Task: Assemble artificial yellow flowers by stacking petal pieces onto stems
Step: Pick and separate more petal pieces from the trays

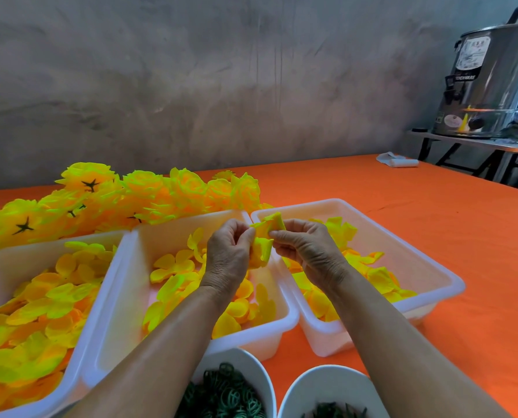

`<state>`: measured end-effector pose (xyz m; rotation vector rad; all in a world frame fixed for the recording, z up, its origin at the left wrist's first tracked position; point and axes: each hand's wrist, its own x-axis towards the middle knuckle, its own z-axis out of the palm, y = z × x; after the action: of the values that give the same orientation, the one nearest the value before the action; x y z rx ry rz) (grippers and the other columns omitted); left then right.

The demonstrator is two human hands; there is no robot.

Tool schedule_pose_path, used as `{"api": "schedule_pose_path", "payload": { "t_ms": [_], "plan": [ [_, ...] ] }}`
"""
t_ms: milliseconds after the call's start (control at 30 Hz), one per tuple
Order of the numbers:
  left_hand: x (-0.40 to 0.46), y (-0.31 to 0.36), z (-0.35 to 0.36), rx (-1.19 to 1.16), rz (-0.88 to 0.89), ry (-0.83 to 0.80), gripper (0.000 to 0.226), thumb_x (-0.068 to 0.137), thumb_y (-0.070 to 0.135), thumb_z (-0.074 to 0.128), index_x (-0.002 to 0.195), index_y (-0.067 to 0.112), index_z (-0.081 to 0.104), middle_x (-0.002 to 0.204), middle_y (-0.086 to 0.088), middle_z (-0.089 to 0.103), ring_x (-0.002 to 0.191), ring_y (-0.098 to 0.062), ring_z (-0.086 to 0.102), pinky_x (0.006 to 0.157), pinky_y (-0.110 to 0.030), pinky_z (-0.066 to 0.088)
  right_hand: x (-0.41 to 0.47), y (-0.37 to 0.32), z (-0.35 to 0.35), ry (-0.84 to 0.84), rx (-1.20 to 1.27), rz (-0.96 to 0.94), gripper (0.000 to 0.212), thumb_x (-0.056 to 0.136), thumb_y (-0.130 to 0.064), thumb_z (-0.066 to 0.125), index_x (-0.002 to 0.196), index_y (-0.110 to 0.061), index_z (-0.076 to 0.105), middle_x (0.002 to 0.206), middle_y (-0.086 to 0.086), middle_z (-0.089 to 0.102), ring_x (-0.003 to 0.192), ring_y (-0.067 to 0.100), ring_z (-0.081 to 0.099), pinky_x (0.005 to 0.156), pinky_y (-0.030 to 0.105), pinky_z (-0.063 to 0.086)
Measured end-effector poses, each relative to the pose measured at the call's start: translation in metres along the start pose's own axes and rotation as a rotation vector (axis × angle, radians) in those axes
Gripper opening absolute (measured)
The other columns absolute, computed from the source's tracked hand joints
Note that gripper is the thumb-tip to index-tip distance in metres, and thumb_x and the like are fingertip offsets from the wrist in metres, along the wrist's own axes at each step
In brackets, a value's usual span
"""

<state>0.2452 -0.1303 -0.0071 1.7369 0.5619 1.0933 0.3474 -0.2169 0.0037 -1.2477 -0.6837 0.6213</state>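
A heap of finished flowers already lies behind the middle tray, yet over it the left hand and right hand pinch one early yellow petal piece, trays far from emptied.

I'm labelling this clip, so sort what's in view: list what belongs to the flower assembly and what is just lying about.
Job:
- left hand and right hand, both pinching the petal piece
- three white trays of petals
- finished flowers
- two bowls of green parts

Lying about:
- steel urn
- white cloth
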Motion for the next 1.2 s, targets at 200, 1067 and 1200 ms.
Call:
{"api": "schedule_pose_path", "payload": {
  "t_ms": [200,1067,1200],
  "plan": [
    [-0.001,0.001,0.002,0.204,0.163,0.014,0.011,0.09,0.004,0.057,0.08,0.002,0.057,0.071,-0.018,0.059,0.066,-0.034,0.057,0.063,-0.044,0.051,-0.001,0.002,0.005,0.13,-0.081,-0.122,0.01,0.079,0.004,0.065,0.08,-0.005,0.068,0.065,0.003,0.059,0.055,0.006,0.048,0.054,0.016,0.041],
    [0.002,0.01,-0.008,-0.4,-0.213,0.127,0.018,0.084,-0.007,0.061,0.084,0.011,0.061,0.073,-0.007,0.067,0.056,-0.015,0.064,0.044,-0.021,0.05,0.009,0.002,0.006,0.421,-0.123,-0.202,0.005,0.093,-0.005,0.05,0.095,-0.008,0.053,0.082,0.012,0.054,0.065,0.019,0.05,0.046,0.021,0.044],
    [0.003,0.011,-0.01,-0.472,-0.327,0.098,0.022,0.079,-0.006,0.065,0.082,0.014,0.059,0.071,-0.003,0.065,0.059,-0.013,0.062,0.046,-0.019,0.049,0.005,0.001,0.008,0.34,-0.13,-0.236,0.008,0.093,-0.002,0.049,0.095,-0.008,0.054,0.087,0.013,0.051,0.075,0.022,0.046,0.049,0.024,0.04]
  ]
}}
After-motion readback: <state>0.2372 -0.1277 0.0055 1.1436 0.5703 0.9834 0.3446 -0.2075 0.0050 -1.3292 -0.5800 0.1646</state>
